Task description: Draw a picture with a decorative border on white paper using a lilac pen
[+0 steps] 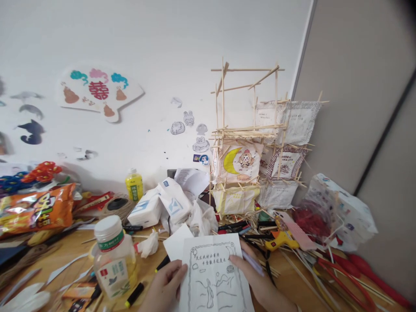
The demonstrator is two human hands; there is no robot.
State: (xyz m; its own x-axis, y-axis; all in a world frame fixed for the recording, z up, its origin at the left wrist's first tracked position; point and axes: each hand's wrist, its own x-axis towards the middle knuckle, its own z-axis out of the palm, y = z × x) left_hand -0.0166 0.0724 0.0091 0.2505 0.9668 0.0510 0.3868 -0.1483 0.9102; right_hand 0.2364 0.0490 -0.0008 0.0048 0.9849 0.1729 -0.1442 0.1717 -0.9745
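A sheet of paper (pixel 214 277) with a black line drawing of a robed figure, hills, handwriting and a patterned border is held up at the bottom centre. My left hand (pixel 170 281) grips its left edge, fingers closed. The right edge is pinched by my right hand (pixel 251 275), its thumb on the front of the sheet. A pale purple pen-like stick (pixel 253 262) lies along my right hand; whether the fingers hold it I cannot tell. Behind the drawing a blank white sheet (pixel 177 245) shows. Beside my left hand lies a black marker with a yellow end (pixel 134 294).
A wooden stick frame with paper panels (pixel 238 162) stands behind. To the left are a drink bottle (pixel 112 260), tissue packs (pixel 173 197) and an orange snack bag (pixel 37 210). A yellow glue gun (pixel 281 240), red-handled scissors (pixel 347 281) and loose sticks clutter the right.
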